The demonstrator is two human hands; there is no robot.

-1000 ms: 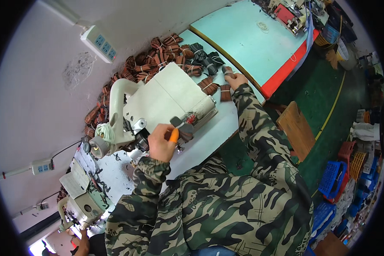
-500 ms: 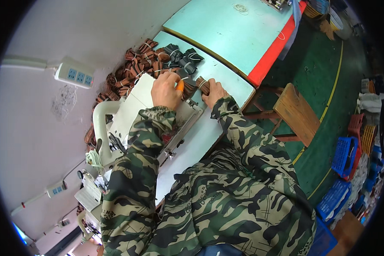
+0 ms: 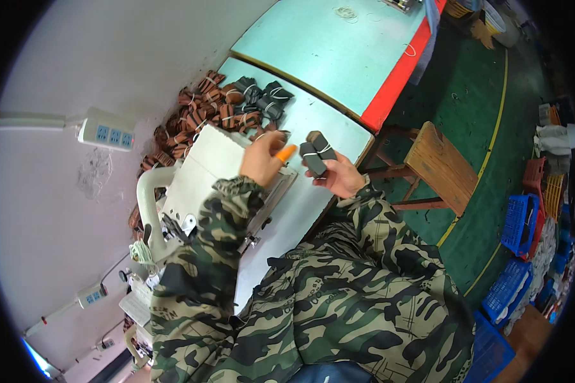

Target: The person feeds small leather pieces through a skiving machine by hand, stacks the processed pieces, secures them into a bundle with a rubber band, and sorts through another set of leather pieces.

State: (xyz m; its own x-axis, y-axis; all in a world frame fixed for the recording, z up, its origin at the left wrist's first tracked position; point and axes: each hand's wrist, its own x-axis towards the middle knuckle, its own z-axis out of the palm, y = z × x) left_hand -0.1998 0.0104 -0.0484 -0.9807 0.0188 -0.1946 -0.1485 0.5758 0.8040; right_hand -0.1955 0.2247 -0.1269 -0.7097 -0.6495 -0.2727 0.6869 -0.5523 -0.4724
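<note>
Two dark grey strip bundles [image 3: 317, 153], each tied with a white band, are gripped in my right hand [image 3: 344, 175] above the light table. My left hand [image 3: 263, 158], with an orange cover on one finger, hovers just left of them, over the sewing machine's pale top. Its thumb and fingers are apart, and I see nothing held in them. Behind it lies a heap of brown and black tied bundles [image 3: 201, 115] against the wall. A few grey bundles [image 3: 269, 105] rest at the heap's right side.
A white sewing machine [image 3: 201, 156] stands below my left forearm. Beyond is a second pale table [image 3: 313, 45] with a red edge. A wooden stool [image 3: 441, 167] stands on the green floor at right. Blue baskets [image 3: 519, 223] line the far right. A socket strip [image 3: 108, 133] is on the wall.
My right hand has drawn back toward me and turned, bringing the bundles up so their grey sides show. My left hand has come away from the heap, nearer to me and slightly right.
</note>
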